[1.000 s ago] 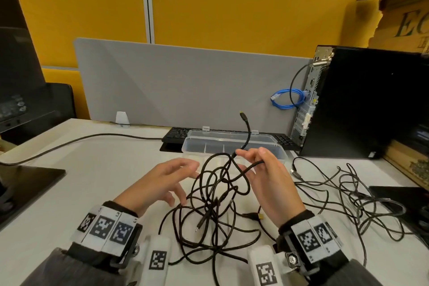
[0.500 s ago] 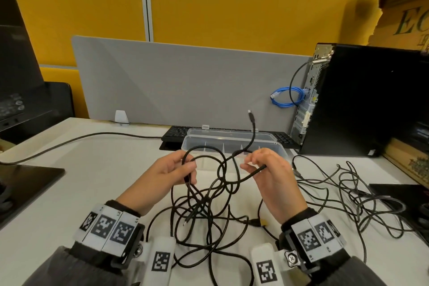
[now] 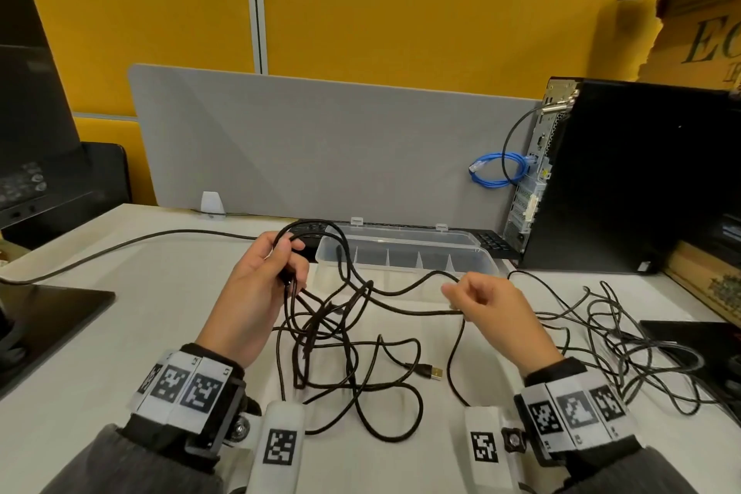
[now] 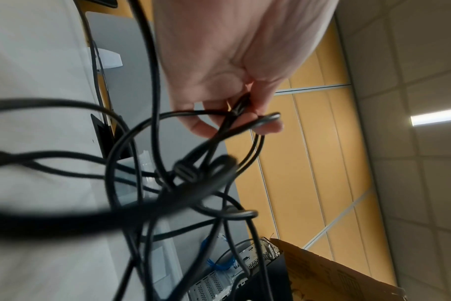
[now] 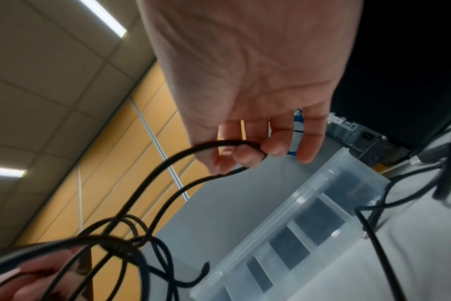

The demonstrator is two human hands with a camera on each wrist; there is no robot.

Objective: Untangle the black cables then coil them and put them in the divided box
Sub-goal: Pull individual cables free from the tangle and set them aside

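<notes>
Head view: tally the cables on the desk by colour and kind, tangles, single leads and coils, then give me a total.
Black tangles: 2, one central, one at right
Black single leads: 2, one across the desk at left, one into the tower
Blue coils: 1
Total: 5

Black computer tower (image 3: 633, 180) (blue cable (image 3: 497, 170) coiled beside it), grey divider panel (image 3: 320, 148) behind.
</notes>
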